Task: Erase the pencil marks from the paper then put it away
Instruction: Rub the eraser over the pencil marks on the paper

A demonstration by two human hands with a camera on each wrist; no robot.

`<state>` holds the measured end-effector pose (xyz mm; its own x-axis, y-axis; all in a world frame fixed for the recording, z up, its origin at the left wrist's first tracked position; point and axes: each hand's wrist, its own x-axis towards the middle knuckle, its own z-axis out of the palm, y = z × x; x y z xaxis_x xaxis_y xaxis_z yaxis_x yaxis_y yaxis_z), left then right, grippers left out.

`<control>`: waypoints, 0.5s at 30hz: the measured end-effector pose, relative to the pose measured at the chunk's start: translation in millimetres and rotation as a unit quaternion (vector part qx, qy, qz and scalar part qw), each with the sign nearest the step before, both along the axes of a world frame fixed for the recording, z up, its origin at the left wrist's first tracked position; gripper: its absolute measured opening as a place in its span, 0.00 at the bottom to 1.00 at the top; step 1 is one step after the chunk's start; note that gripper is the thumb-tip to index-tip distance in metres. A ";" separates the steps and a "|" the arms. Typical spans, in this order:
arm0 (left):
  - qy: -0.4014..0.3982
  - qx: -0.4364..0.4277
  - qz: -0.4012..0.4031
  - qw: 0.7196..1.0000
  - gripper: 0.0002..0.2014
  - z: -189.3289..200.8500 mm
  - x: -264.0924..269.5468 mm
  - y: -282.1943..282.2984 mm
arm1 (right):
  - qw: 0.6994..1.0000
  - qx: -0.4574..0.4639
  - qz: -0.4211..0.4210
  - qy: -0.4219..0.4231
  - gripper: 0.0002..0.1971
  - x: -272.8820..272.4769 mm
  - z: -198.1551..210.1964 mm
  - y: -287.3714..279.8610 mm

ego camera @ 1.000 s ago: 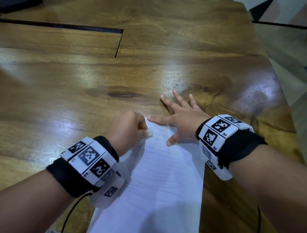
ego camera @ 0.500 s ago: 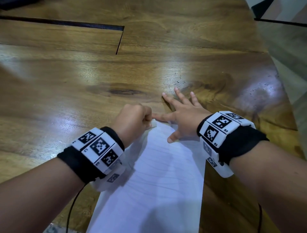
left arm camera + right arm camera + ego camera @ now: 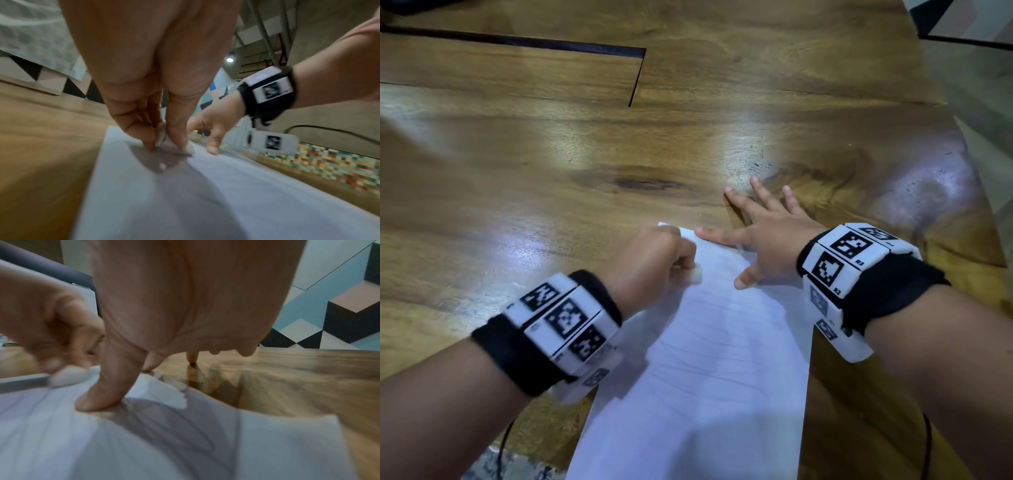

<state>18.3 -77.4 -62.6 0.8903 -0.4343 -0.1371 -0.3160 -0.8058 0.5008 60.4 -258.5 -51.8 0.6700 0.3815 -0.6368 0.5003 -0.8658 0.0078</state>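
Wooden counter [image 3: 551,192] — glossy, dark knot near middle, black seam across far part. White paper [image 3: 705,394] lies flat on it at near edge — faint pencil lines visible. Right hand's [image 3: 767,240] outer fingertips touch bare wood beyond paper.

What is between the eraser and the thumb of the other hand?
Only bare white paper, seen in the head view, between the eraser and the right hand's thumb.

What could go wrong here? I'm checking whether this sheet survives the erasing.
1. The right hand pins only the paper's far right corner, most fingers on the table; hard strokes may buckle or tear it.
2. The eraser sits in a fingertip grip of the left hand near the paper's edge; it might slip off.
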 end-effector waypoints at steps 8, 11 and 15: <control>0.046 0.004 0.004 0.999 0.05 4.5 -13.6 14.1 | 0.996 0.057 -0.060 0.045 0.45 2.8 -4.4 -1.3; 0.012 0.017 0.042 0.999 0.07 4.4 8.0 -7.1 | 0.995 0.064 -0.066 0.038 0.45 2.9 -7.2 -1.7; 0.027 0.010 0.003 1.000 0.07 -3.9 -20.6 10.1 | 0.995 0.073 -0.065 0.033 0.45 2.9 -8.0 -2.4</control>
